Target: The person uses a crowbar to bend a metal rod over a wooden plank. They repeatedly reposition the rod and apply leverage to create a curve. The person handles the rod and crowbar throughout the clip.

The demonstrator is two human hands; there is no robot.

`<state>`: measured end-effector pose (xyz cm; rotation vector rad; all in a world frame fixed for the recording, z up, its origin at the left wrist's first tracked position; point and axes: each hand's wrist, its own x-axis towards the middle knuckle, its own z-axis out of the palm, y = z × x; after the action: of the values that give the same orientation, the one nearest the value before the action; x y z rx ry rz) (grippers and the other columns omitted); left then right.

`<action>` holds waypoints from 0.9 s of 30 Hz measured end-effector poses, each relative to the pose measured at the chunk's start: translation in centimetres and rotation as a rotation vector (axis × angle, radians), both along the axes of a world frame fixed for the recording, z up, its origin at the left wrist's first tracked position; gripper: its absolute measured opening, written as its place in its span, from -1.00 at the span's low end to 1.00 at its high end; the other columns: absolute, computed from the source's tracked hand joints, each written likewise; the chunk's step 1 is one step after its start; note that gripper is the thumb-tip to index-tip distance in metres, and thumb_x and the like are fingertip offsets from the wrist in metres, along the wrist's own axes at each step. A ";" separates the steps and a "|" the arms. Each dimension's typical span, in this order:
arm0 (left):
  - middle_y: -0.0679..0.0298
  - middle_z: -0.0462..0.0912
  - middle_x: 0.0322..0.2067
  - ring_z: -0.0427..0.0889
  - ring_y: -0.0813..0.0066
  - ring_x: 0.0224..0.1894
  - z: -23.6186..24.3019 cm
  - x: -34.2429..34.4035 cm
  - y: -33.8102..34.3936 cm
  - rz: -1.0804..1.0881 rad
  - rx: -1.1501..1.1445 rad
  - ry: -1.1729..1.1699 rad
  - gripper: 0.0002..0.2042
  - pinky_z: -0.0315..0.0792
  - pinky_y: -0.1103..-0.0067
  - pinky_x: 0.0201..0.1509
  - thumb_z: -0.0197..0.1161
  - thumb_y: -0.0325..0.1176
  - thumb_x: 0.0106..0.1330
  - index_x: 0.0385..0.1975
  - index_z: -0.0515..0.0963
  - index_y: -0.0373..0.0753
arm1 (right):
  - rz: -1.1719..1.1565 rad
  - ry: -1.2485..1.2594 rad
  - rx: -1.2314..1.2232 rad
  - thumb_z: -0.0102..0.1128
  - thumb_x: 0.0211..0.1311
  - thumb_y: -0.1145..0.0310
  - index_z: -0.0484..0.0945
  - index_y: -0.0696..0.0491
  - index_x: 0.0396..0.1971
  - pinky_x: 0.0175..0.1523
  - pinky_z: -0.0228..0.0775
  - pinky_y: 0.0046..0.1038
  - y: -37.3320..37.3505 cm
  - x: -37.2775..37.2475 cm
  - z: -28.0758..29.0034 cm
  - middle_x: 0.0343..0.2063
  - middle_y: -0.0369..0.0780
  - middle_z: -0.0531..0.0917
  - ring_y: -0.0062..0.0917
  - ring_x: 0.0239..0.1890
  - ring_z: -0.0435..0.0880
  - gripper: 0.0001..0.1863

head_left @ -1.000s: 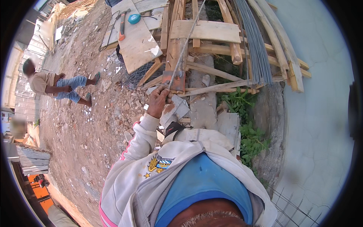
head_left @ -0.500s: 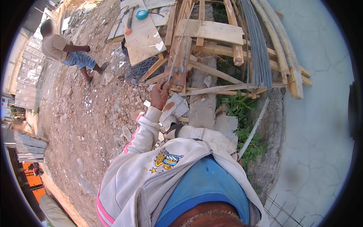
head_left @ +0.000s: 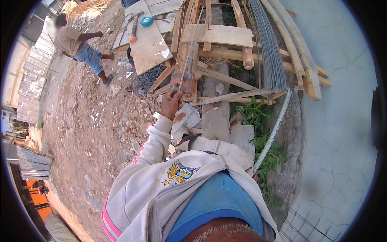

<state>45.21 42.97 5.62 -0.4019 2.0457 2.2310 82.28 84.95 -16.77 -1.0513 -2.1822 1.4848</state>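
My left hand (head_left: pixel 171 105) is closed around the near end of a thin metal rod (head_left: pixel 191 48). The rod runs away from me over a rust-red plate (head_left: pixel 187 84) fixed to a rough timber bench (head_left: pixel 189 38). Only a sliver of my right hand (head_left: pixel 255 176) shows beside my jacket, at the lower end of a long whitish bar (head_left: pixel 274 131). It appears to grip that bar, though most of its fingers are hidden. The bar slants up over green plants, its far tip near a bundle of thin steel rods (head_left: pixel 271 48).
A hammer (head_left: pixel 134 29) and a turquoise round object (head_left: pixel 147 21) lie on a board (head_left: pixel 148 50). Long timbers (head_left: pixel 308 68) flank the steel rods. Rubble (head_left: pixel 109 121) covers the ground at left, where another person (head_left: pixel 78 44) stands. Wire mesh (head_left: pixel 304 226) pokes up at lower right.
The whitish bar has swung upward, its far tip now higher and farther out. My left hand stays at the rod's end. The other person has taken a step.
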 end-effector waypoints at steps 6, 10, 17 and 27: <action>0.44 0.50 -0.55 0.37 0.75 -0.66 0.3 0.4 0.6 0.047 -0.034 -0.011 -0.85 0.21 0.74 -0.65 0.16 -0.36 0.45 -0.15 0.56 -0.29 | 0.050 -0.045 0.051 0.22 0.41 0.07 0.59 0.22 -0.23 -0.29 0.36 -0.34 0.2 0.7 0.4 -0.49 -0.14 0.60 -0.40 -0.45 0.47 -0.57; 0.40 0.47 -0.58 0.37 0.68 -0.70 0.3 0.2 1.2 0.095 -0.055 -0.002 -0.85 0.24 0.69 -0.64 0.14 -0.38 0.45 -0.18 0.55 -0.34 | 0.070 -0.062 0.065 0.21 0.41 0.10 0.58 0.22 -0.23 -0.30 0.36 -0.33 0.3 1.1 1.0 -0.50 -0.12 0.61 -0.37 -0.46 0.48 -0.60; 0.40 0.51 -0.56 0.39 0.71 -0.65 -0.4 -0.2 0.7 0.107 -0.111 0.001 -0.80 0.29 0.70 -0.60 0.13 -0.39 0.45 -0.07 0.56 -0.36 | 0.118 -0.088 0.099 0.21 0.41 0.15 0.57 0.23 -0.24 -0.30 0.38 -0.30 0.8 2.0 1.1 -0.50 -0.09 0.61 -0.32 -0.47 0.49 -0.63; 0.29 0.59 -0.52 0.51 0.63 -0.59 -2.5 0.0 -0.1 0.143 -0.226 0.044 -0.75 0.37 0.65 -0.60 0.12 -0.46 0.40 0.04 0.46 -0.31 | 0.235 -0.103 0.198 0.20 0.42 0.22 0.55 0.23 -0.25 -0.31 0.39 -0.26 2.3 3.3 -0.3 -0.50 -0.03 0.61 -0.24 -0.48 0.52 -0.69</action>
<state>45.18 42.91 3.13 -0.5375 2.3733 2.1052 85.55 87.22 -17.09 -0.8475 -2.5381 1.2942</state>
